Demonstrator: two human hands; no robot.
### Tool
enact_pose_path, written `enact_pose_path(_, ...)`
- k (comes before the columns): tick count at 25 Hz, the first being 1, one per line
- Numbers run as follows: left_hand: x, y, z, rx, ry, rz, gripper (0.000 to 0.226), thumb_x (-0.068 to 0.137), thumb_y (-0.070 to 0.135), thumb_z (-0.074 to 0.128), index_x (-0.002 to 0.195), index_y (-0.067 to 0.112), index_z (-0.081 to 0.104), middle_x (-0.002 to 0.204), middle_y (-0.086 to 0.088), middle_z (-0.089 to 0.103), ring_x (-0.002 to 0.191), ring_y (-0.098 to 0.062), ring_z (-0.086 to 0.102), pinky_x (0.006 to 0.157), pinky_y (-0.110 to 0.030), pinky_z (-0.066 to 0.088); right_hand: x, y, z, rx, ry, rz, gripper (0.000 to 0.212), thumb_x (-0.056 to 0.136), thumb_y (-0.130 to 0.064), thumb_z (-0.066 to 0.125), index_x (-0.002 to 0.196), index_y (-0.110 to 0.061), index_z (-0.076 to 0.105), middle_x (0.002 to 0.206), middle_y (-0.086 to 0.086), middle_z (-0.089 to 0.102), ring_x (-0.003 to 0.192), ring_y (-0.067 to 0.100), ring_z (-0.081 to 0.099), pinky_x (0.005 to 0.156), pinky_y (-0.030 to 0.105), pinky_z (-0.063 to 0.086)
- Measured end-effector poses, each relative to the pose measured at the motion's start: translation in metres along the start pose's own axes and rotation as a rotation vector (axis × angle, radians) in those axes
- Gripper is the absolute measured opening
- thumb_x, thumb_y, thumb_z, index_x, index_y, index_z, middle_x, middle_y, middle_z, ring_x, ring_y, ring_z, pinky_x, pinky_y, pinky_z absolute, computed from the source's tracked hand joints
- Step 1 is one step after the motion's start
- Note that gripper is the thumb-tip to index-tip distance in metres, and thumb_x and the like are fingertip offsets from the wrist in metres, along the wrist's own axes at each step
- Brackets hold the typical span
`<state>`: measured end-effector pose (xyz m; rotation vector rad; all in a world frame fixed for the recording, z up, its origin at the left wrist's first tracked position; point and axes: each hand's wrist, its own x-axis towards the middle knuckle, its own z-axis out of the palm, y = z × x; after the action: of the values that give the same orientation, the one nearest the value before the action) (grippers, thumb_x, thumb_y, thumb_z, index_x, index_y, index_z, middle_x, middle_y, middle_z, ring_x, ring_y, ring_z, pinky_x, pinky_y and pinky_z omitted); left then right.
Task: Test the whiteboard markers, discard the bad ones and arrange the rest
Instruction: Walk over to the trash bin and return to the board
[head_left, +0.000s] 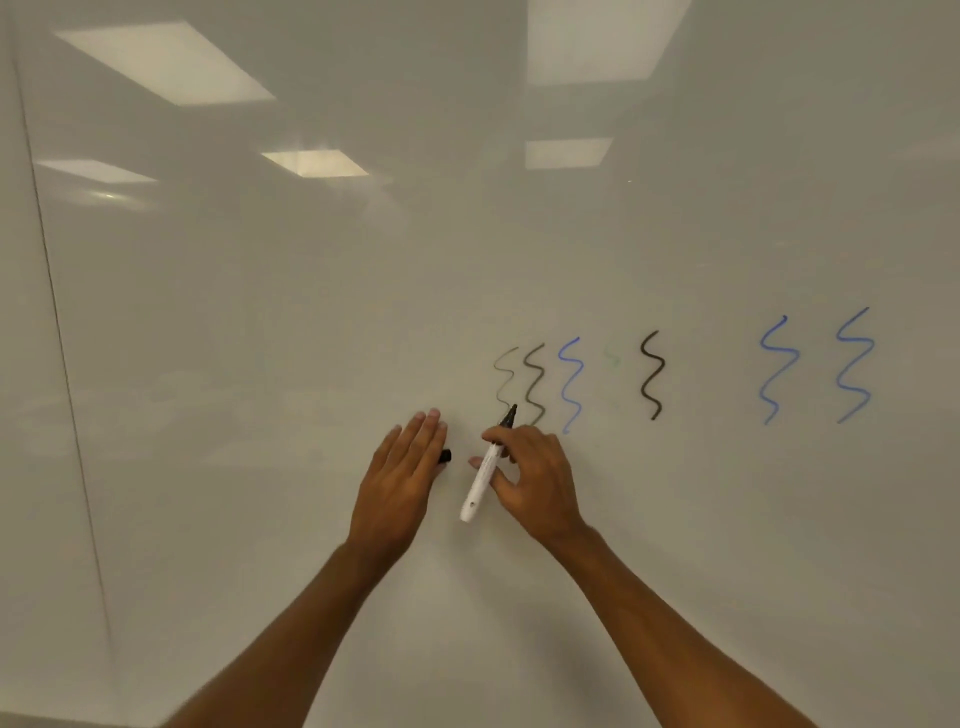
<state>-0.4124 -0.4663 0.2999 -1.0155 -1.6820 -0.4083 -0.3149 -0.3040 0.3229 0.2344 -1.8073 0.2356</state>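
Note:
My right hand (535, 478) grips a white whiteboard marker (483, 480) with a black tip, uncapped. The tip points up at the bottom of a faint grey squiggle (505, 379) on the whiteboard (311, 312). My left hand (402, 478) is held flat against the board, just left of the marker, with the black cap (445, 457) tucked under its fingers. To the right run more test squiggles: a brownish one (535, 382), a blue one (571, 384), a very faint green mark (613, 359), a solid black one (653, 374) and two blue ones (779, 369) (854, 364).
A vertical seam (57, 338) runs down the left side of the board. Ceiling lights are reflected in the upper part of the glossy surface. No other markers or tray are in view.

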Motion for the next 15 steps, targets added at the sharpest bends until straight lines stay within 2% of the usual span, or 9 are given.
enact_pose_path(2, 0.024, -0.013, -0.002, 0.023, 0.024, 0.034, 0.046, 0.095, 0.013, 0.049, 0.138, 0.000, 0.041, 0.147, -0.016, 0.037, 0.139, -0.027, 0.031, 0.112, -0.043, 0.031, 0.022, -0.004, 0.002, -0.022, 0.116, -0.039, 0.020, 0.090, -0.038, 0.061, 0.089, -0.018, 0.061, 0.074, -0.004, 0.062, 0.068, 0.010, 0.054, 0.064, 0.024, 0.038)
enact_pose_path(4, 0.048, -0.024, -0.003, 0.049, 0.039, 0.058, 0.046, 0.097, 0.013, 0.044, 0.140, -0.001, 0.037, 0.149, -0.017, 0.033, 0.140, -0.029, 0.027, 0.114, -0.043, 0.028, 0.038, -0.009, 0.006, -0.014, 0.196, -0.047, 0.026, 0.095, -0.035, 0.051, 0.087, -0.014, 0.064, 0.073, -0.002, 0.064, 0.066, 0.013, 0.057, 0.062, 0.029, 0.041)
enact_pose_path(6, 0.066, -0.032, -0.002, 0.057, 0.035, 0.077, 0.048, 0.098, 0.015, 0.041, 0.143, -0.001, 0.031, 0.151, -0.017, 0.029, 0.142, -0.029, 0.024, 0.115, -0.043, 0.027, 0.049, -0.015, 0.012, 0.021, 0.262, 0.043, 0.016, 0.092, -0.027, 0.054, 0.096, -0.013, 0.061, 0.077, 0.000, 0.067, 0.068, 0.009, 0.056, 0.063, 0.027, 0.044)
enact_pose_path(9, 0.075, -0.041, 0.005, 0.058, 0.030, 0.090, 0.050, 0.099, 0.016, 0.039, 0.145, 0.001, 0.026, 0.153, -0.015, 0.025, 0.143, -0.028, 0.020, 0.115, -0.044, 0.026, 0.056, -0.018, 0.021, 0.002, 0.347, 0.172, 0.024, 0.077, -0.019, 0.066, 0.097, -0.012, 0.056, 0.071, 0.001, 0.065, 0.069, 0.010, 0.048, 0.063, 0.022, 0.043)
enact_pose_path(11, 0.074, -0.043, 0.009, 0.043, 0.041, 0.080, 0.050, 0.100, 0.018, 0.037, 0.146, 0.003, 0.023, 0.154, -0.014, 0.023, 0.144, -0.026, 0.018, 0.116, -0.043, 0.023, 0.058, -0.011, 0.025, -0.044, 0.364, 0.147, 0.019, 0.072, -0.015, 0.070, 0.087, -0.008, 0.060, 0.064, 0.001, 0.062, 0.068, 0.012, 0.047, 0.062, 0.023, 0.043)
enact_pose_path(15, 0.073, -0.038, 0.019, 0.030, 0.058, 0.038, 0.049, 0.103, 0.025, 0.028, 0.147, 0.005, 0.018, 0.155, -0.012, 0.021, 0.144, -0.025, 0.016, 0.117, -0.044, 0.018, 0.062, 0.001, 0.034, -0.181, 0.345, 0.050, 0.014, 0.078, -0.016, 0.069, 0.078, -0.010, 0.056, 0.056, 0.000, 0.052, 0.048, 0.013, 0.047, 0.054, 0.029, 0.041)
